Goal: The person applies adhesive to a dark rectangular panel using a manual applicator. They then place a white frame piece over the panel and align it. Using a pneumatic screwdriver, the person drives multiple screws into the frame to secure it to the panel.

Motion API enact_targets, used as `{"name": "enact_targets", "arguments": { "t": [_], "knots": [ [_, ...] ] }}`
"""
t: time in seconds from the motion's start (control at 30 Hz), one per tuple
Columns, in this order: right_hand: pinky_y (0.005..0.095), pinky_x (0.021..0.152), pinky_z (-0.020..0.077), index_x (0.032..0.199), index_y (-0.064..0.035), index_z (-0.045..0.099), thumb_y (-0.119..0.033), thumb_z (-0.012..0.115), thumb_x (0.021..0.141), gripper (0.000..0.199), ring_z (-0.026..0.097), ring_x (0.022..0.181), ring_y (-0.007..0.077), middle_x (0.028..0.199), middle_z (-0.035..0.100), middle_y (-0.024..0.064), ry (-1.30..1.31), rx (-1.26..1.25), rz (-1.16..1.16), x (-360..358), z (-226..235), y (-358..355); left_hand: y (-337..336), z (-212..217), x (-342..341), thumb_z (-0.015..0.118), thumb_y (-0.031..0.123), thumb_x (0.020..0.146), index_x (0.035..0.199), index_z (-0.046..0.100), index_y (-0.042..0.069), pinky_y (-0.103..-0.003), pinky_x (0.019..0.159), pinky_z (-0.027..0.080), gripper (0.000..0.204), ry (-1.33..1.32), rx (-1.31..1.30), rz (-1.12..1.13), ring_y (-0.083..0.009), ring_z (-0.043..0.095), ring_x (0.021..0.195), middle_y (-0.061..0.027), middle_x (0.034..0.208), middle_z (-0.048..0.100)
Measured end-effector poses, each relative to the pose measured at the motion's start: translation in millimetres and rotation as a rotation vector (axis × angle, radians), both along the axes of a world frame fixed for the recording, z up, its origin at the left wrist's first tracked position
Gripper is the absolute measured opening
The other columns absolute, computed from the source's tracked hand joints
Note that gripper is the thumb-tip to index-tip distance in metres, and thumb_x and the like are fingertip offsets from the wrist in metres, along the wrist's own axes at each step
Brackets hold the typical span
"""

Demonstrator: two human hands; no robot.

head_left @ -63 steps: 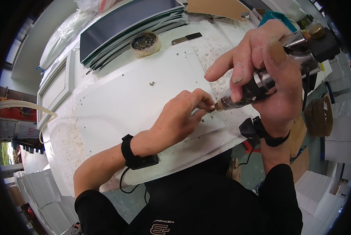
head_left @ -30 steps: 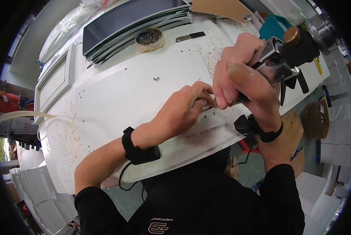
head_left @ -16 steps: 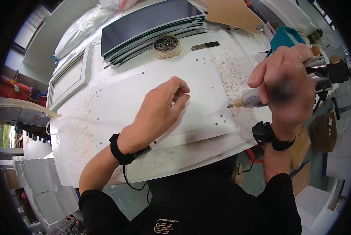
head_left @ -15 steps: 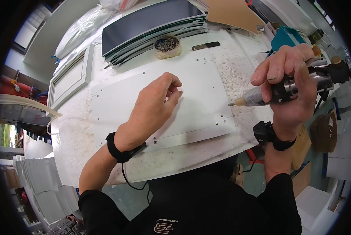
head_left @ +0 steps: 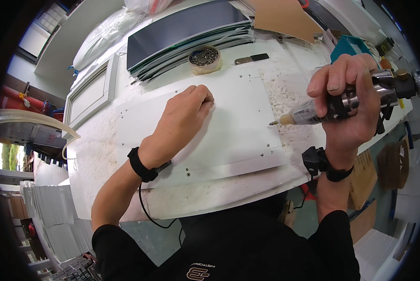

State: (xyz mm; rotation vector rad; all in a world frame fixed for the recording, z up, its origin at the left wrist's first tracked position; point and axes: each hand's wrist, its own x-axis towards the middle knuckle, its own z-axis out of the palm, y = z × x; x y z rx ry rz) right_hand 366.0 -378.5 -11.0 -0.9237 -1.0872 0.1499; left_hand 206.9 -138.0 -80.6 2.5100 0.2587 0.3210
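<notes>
A white rectangular panel [head_left: 233,136] lies flat on the worktable, with small screws near its edges. Over its middle hovers my left hand [head_left: 184,110], fingers curled in and thumb pressed to the index finger; whatever may be inside is hidden. My right hand [head_left: 348,103] wraps round a power screwdriver [head_left: 332,107] with a metal body and clear nose. The driver lies nearly level, its bit pointing left at the panel's right edge. Beyond the panel stands a round tub of screws [head_left: 205,58].
Behind the tub rises a stack of dark glossy sheets [head_left: 186,30]. A folding knife or similar flat tool [head_left: 252,59] lies to its right. At the left is a white frame [head_left: 90,89]; a teal bin [head_left: 348,47] and brown cardboard [head_left: 285,21] sit at the far right.
My left hand has drawn slightly left over the panel, its fingers curling tighter. The driver's bit has shifted a little left, toward the panel. The whole view has turned slightly.
</notes>
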Motion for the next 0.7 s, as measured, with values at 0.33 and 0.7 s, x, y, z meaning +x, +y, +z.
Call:
{"name": "enact_targets", "arguments": {
  "t": [0.33,0.7],
  "knots": [
    [0.0253,0.046,0.0429,0.098,-0.0076,0.046,-0.032,0.050,0.106,0.026,0.054,0.077,0.0222,0.086,0.049,0.0035,0.234,0.208,0.007,1.4,13.9,5.2,-54.3,-25.3,5.2,0.064,0.008,0.102,0.114,0.056,0.004,-0.029,0.087,0.061,0.015,0.039,-1.420,-0.068,-0.0145,0.067,0.094,-0.0079,0.104,0.066],
    [0.0251,0.043,0.0448,0.099,-0.0073,0.049,-0.031,0.048,0.107,0.026,0.058,0.075,0.0222,0.085,0.052,0.0044,0.242,0.198,0.079,5.9,6.1,12.7,-55.6,-27.3,6.4,0.062,0.004,0.102,0.116,0.055,0.003,-0.028,0.087,0.062,0.016,0.029,-1.470,-0.083,-0.0140,0.067,0.096,-0.0076,0.106,0.065]
  ]
}}
